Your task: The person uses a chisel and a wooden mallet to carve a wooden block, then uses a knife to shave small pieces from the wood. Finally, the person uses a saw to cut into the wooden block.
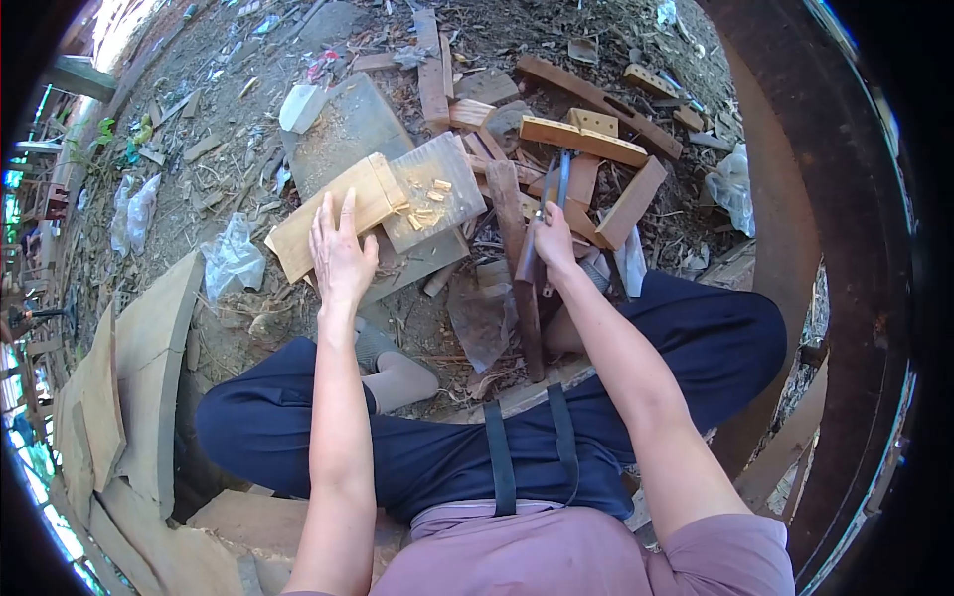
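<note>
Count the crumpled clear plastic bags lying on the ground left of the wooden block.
2: one plastic bag lies just left of the wooden block; another bag lies farther left. Litter may hide more.

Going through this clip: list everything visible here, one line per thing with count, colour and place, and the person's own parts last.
Wooden block: one, pale yellow, on the slab ahead, under the left hand.
Grey slab: one, weathered grey, centre, strewn with wood chips.
Wood chips: several, light tan, on the slab.
Tool: one, dark metal, in the right hand; exact type unclear.
Scrap wood pieces: many, brown and tan, piled upper right.
Plastic bags: several, clear or white, scattered on the dirt.
Planks: several, pale, stacked at left.
Left hand: flat on the block.
Right hand: closed around the tool.
Legs: two, dark blue trousers, spread apart.
</note>
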`<state>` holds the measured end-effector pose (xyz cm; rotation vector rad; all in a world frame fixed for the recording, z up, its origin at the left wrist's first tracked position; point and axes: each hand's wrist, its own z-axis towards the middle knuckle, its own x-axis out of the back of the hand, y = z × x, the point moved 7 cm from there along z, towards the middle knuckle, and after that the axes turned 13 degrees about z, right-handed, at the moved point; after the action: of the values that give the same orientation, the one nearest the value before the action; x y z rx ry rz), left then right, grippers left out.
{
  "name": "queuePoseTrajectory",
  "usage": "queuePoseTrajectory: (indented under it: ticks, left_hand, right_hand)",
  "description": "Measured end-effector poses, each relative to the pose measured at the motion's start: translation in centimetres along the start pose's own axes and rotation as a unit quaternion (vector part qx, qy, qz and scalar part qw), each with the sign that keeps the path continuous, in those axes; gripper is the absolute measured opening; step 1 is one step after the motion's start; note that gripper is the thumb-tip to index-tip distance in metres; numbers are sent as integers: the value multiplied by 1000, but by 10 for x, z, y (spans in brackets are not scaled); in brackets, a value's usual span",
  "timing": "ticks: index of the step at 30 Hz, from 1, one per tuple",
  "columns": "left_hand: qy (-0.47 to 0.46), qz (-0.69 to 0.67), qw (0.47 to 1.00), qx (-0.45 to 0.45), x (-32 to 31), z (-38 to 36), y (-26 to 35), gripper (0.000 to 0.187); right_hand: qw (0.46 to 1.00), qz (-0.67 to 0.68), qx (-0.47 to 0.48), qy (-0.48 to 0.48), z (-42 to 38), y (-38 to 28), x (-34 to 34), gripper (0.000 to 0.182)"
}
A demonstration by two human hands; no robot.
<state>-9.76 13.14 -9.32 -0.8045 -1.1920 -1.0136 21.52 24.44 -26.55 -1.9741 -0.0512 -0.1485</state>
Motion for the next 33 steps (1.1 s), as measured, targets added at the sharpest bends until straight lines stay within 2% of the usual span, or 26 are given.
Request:
queuePoseTrajectory:
  ticks: [1, 2, 4, 5, 6, 7, 9, 10, 12, 14, 15, 17, 19, 21, 23, 24, 26, 28, 31, 33]
  left_hand:
    - [-13, 13, 1000, -15, -4, 2, -3, 73]
    - [-26, 25, 999, -31, -9, 4, -6, 75]
    - [-14, 10, 999, -35, -13, 7, -10, 75]
    - [-4, 17, 999, -37, -14, 9, -11, 74]
    - [7, 26, 999, -39, -11, 11, -10, 74]
    - [39, 25, 998, -37, -6, 12, -9, 67]
    - [19, 19, 999, -39, -3, 19, -12, 62]
    - [1, 9, 999, -45, -2, 24, -15, 58]
    - [25, 25, 998, -60, 10, 31, -18, 52]
    - [-59, -6, 996, -69, 11, 38, -17, 49]
    - [-70, -8, 995, -71, 14, 39, -15, 47]
    - [-53, 6, 996, -74, 23, 36, -6, 46]
    - [-40, 24, 996, -74, 26, 31, 3, 46]
    - [40, 75, 991, -106, 33, 26, 19, 45]
    - [31, 64, 992, -101, 28, 21, 26, 45]
    - [22, 50, 994, -99, 25, 20, 28, 44]
    - [18, 4, 995, -97, 36, 21, 37, 42]
    - [-193, -40, 980, -10, 46, 26, 38, 38]
    - [-227, -37, 973, -18, 49, 38, 31, 33]
    - [-250, -27, 968, -6, 43, 47, 27, 37]
  right_hand:
    - [988, -122, 90, -5, 2, -5, 0, 37]
    - [989, -123, 87, -8, 3, 5, 3, 37]
    - [959, -201, 139, 144, -10, 0, 32, 34]
    - [955, -228, 108, 155, -12, 5, 41, 43]
    - [955, -230, 109, 153, -12, 8, 47, 43]
    - [955, -254, 64, 140, -10, 18, 50, 47]
    - [952, -299, -5, 72, -10, 30, 47, 57]
    - [952, -298, -3, 63, -10, 30, 47, 57]
    - [945, -325, 16, 41, -9, 26, 44, 57]
    - [942, -333, 7, 34, -1, 33, 46, 60]
    - [940, -339, 0, 32, -2, 28, 47, 59]
    - [926, -375, -43, 5, -2, 21, 47, 52]
    - [931, -362, -33, 20, 1, 22, 46, 46]
    - [936, -351, -20, 35, 3, 27, 49, 40]
    - [940, -317, 38, 116, 6, 27, 61, 33]
    - [940, -316, 40, 118, 15, 37, 62, 33]
    - [972, -149, -15, 180, 34, 62, 79, 28]
    - [972, -102, -2, 214, 35, 45, 78, 29]
    - [989, -41, 117, 85, 21, -24, 40, 32]
    - [973, -50, 226, -1, -15, -92, 1, 35]
